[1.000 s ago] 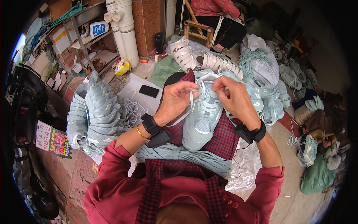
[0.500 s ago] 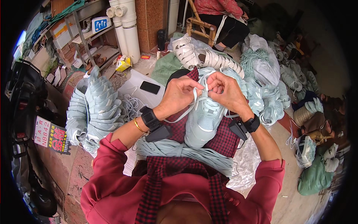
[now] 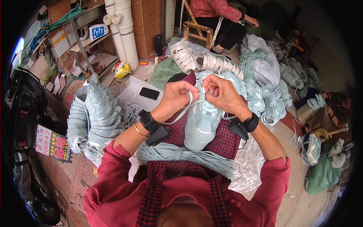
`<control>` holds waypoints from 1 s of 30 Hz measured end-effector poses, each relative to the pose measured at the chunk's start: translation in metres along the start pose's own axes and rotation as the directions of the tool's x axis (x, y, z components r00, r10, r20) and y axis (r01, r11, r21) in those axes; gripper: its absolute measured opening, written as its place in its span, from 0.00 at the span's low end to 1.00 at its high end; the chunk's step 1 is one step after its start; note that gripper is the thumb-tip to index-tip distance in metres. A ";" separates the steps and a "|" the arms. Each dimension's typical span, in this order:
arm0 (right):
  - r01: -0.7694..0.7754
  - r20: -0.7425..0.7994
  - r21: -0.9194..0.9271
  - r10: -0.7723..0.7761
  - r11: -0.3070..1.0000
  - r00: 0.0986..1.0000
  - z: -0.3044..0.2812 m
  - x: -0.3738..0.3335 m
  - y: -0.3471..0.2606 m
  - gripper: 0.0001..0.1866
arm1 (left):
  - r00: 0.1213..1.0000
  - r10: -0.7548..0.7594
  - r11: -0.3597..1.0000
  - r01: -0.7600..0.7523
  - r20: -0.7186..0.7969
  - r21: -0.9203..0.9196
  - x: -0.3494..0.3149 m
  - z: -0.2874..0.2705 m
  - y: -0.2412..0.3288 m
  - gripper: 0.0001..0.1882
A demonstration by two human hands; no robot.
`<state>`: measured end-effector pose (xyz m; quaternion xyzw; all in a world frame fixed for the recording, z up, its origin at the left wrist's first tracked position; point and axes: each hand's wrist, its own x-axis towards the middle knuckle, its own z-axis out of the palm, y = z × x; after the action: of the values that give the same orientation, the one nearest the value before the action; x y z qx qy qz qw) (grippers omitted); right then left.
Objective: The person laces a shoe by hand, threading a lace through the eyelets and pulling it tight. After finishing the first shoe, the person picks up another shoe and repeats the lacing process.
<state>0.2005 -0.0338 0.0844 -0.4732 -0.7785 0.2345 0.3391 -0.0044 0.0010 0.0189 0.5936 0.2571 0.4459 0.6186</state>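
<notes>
Both hands, left hand (image 3: 181,94) and right hand (image 3: 221,92), pinch a pale lace (image 3: 181,112), threading the light-blue shoe (image 3: 202,123); next, probably pull it snug.

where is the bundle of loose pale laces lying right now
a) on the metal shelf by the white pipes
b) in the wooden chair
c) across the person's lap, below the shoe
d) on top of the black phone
c: the bundle of pale laces lies across the checked apron on the lap, just below the pale shoe that the left hand and right hand are working on.
</notes>
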 end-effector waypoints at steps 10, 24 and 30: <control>0.270 0.032 -0.339 -0.276 0.901 0.961 -0.018 -0.004 -0.009 0.08 | 0.996 0.088 0.993 -0.089 0.022 0.076 0.008 0.002 0.007 0.10; -0.325 -0.336 -0.519 0.161 0.791 0.928 -0.125 -0.128 0.052 0.10 | 0.982 0.106 0.909 -0.160 0.157 0.386 0.004 -0.032 0.017 0.16; -0.075 -0.273 -0.204 0.017 0.976 0.962 -0.067 -0.089 0.022 0.18 | 0.944 0.215 0.783 -0.319 0.249 0.535 -0.002 -0.039 0.079 0.17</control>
<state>0.2919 -0.1006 0.0869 -0.5524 -0.7343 0.0915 0.3839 -0.0580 0.0115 0.0883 0.8176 0.2361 0.3785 0.3641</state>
